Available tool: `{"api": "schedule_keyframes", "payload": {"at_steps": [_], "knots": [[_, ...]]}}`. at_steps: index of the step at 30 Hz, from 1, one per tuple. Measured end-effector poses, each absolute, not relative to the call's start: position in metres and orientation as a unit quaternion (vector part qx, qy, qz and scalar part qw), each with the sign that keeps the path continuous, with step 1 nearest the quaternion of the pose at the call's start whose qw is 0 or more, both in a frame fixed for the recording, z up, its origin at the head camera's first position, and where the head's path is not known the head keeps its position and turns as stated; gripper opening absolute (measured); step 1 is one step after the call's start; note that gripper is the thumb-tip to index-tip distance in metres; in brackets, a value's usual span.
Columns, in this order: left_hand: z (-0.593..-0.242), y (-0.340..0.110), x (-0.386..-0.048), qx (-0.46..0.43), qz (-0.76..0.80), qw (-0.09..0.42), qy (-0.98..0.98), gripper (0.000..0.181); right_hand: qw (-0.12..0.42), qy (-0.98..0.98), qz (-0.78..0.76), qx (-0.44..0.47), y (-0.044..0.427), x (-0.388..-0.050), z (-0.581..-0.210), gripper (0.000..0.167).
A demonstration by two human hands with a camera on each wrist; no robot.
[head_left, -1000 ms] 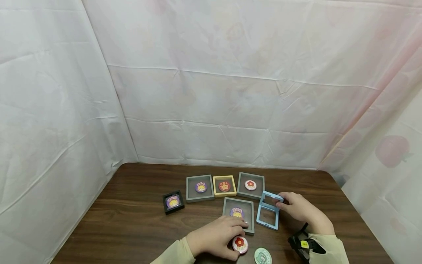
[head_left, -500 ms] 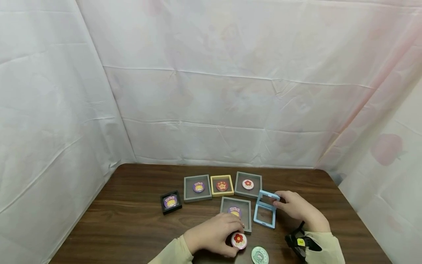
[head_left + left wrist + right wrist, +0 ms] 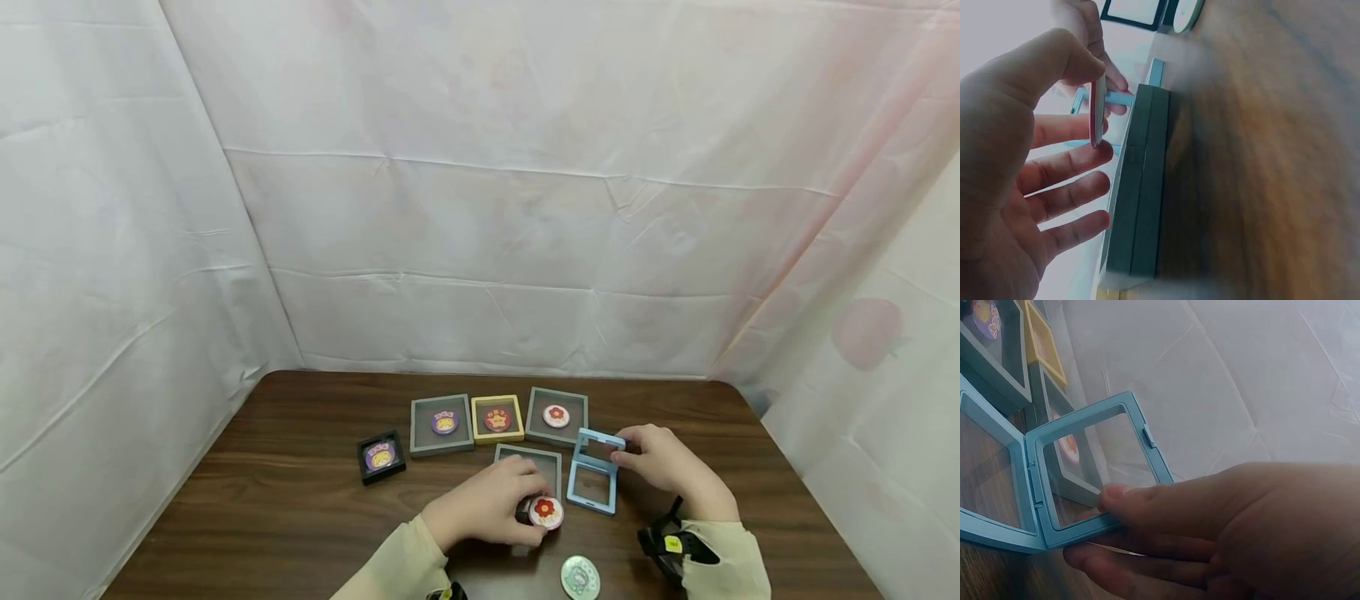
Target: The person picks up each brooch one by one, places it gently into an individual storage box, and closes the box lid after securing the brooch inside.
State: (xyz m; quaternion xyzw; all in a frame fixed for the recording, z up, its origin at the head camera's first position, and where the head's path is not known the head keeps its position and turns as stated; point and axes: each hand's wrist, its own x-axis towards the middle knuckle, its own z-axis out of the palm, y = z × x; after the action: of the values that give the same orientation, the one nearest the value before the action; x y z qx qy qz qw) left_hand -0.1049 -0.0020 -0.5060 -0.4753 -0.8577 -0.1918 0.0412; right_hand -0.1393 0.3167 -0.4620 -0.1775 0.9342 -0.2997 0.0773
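My left hand [image 3: 491, 502] pinches a round badge [image 3: 546, 512] with a red flower between thumb and fingertips. In the left wrist view this badge [image 3: 1097, 112] is seen edge-on, above the table, the other fingers spread apart. Behind it stands a grey display frame [image 3: 1141, 181], which the hand partly covers in the head view. A light blue hinged frame [image 3: 595, 467] stands unfolded, clear film in both halves. My right hand [image 3: 667, 467] grips the edge of its raised half, thumb [image 3: 1125, 500] on the inner side and fingers behind.
A green badge [image 3: 581, 577] lies near the front of the wooden table [image 3: 285, 500]. Along the back are two grey frames [image 3: 441, 451] [image 3: 534, 432] and a yellow frame [image 3: 497, 439], each holding a badge. A small black frame [image 3: 383, 478] sits left. White cloth [image 3: 450, 217] surrounds the table.
My left hand has lifted the flower badge and carried it forward and to the right, closer to the blue frame. The right hand keeps its grip on the blue frame. The head view has shifted slightly.
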Motion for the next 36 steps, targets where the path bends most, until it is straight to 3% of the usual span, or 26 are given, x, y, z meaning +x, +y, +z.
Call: {"api": "schedule_keyframes", "payload": {"at_steps": [15,25,36], "knots": [[-0.505,0.040,-0.139,-0.442,-0.186,0.018,-0.877,0.039,0.091,0.927,-0.324,-0.162,0.319,-0.141,-0.464,0.010],[-0.507,0.066,-0.144,-0.435,-0.126,0.045,-0.891,0.045,0.099,0.928,-0.324,-0.155,0.320,-0.140,-0.464,0.009],[-0.510,0.081,-0.138,-0.423,-0.060,0.108,-0.898,0.038,0.098,0.929,-0.315,-0.170,0.320,-0.142,-0.464,0.010]]}}
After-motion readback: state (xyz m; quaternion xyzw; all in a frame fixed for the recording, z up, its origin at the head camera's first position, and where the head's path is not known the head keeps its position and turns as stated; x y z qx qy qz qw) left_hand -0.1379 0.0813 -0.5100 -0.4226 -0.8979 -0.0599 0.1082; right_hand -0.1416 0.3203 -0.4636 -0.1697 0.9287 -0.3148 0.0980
